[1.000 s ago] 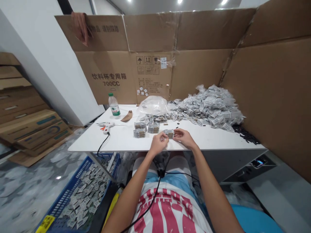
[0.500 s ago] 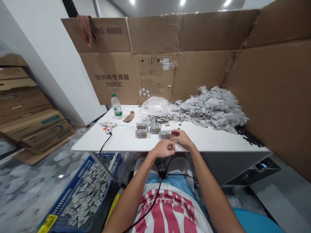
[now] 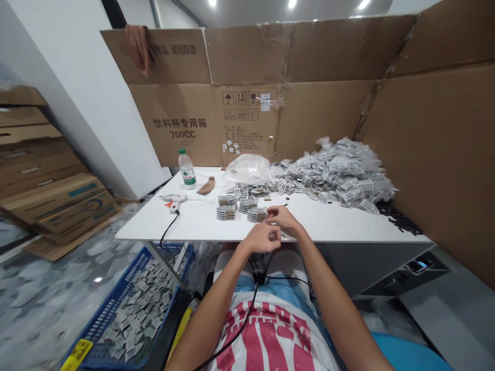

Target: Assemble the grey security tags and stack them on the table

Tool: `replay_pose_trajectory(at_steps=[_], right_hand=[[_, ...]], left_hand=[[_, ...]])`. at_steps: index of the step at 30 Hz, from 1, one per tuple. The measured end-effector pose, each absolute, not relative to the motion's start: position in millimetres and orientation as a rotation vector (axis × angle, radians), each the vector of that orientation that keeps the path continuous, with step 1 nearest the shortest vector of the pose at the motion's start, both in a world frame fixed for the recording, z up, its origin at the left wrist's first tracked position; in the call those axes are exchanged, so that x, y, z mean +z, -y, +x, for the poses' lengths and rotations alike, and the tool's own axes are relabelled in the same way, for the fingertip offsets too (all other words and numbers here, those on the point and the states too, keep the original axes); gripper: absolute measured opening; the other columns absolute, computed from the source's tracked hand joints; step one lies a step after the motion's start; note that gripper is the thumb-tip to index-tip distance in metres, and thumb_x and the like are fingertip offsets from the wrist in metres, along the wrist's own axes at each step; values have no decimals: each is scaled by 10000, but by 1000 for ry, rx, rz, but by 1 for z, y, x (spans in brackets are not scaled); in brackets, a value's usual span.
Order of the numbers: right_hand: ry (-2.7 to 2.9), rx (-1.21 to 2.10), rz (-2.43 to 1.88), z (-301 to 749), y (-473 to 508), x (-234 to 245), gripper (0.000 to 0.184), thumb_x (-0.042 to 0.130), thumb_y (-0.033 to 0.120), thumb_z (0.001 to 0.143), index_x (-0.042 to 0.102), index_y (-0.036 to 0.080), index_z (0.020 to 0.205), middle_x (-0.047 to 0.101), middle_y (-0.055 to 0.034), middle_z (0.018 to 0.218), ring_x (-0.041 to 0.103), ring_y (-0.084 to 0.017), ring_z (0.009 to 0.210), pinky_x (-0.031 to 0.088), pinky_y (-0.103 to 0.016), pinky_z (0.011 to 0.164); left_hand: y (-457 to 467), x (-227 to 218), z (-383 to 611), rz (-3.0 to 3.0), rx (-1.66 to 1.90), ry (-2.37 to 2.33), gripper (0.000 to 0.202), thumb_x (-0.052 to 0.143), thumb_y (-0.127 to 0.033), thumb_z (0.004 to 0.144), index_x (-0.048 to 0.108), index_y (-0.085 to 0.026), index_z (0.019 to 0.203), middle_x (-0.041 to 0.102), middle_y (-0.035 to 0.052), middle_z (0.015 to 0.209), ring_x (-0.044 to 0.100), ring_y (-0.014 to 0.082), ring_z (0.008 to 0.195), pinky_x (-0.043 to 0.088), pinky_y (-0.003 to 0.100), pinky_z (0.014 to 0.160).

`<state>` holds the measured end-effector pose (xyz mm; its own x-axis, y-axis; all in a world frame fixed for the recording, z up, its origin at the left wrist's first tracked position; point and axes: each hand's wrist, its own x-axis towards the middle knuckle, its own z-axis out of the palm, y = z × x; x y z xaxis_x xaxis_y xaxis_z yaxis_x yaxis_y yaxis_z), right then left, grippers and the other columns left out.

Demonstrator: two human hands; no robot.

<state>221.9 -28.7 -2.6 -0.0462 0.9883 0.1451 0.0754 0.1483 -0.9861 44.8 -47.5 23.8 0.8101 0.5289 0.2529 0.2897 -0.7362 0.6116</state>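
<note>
A neat stack of flat, grey-and-white striped pieces stands near the table's front edge. My right hand is at its right end, with bent fingers pressed against the stack. Just in front of it, my left hand is curled closed, fingertips pinched together; whatever is in them is hidden. Other stacks of the same pieces stand to the left, with one more stack close behind. Loose pieces lie in a jumble beyond them.
A large heap of bagged pieces fills the right rear. A glue gun, a bottle and a brown curved scrap lie left. Cardboard walls enclose the table. A blue basket of pieces stands below left.
The front right stack has slid a little to the left, nearer the other stacks, with my right hand moving along at its end. My left hand stays nearly in place.
</note>
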Motion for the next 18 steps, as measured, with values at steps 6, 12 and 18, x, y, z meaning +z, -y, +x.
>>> replay_pose_trajectory(at_steps=[6,12,18], right_hand=[[1333,1084,-1196,212,23,-1,316,889,297,553,631,187,701,632,30,673,577,-157,661,439,-276,623],[1266,1100,-1215,208,15,-3,424,935,268,491,697,187,832,693,13,733,657,-195,733,513,-309,696],[1257,1161,-1176,203,8,-5,498,933,212,496,730,187,950,751,-20,805,713,-225,791,563,-359,772]], left_hand=[[48,26,45,2477,517,-635,63,694,-221,766,754,-236,780,751,-8,781,643,181,727,434,282,714],[48,24,45,2496,479,-645,63,687,-246,794,742,-217,795,750,-13,773,639,164,706,423,270,686],[47,19,46,2498,497,-630,49,690,-230,778,730,-204,790,763,0,805,645,170,727,424,279,708]])
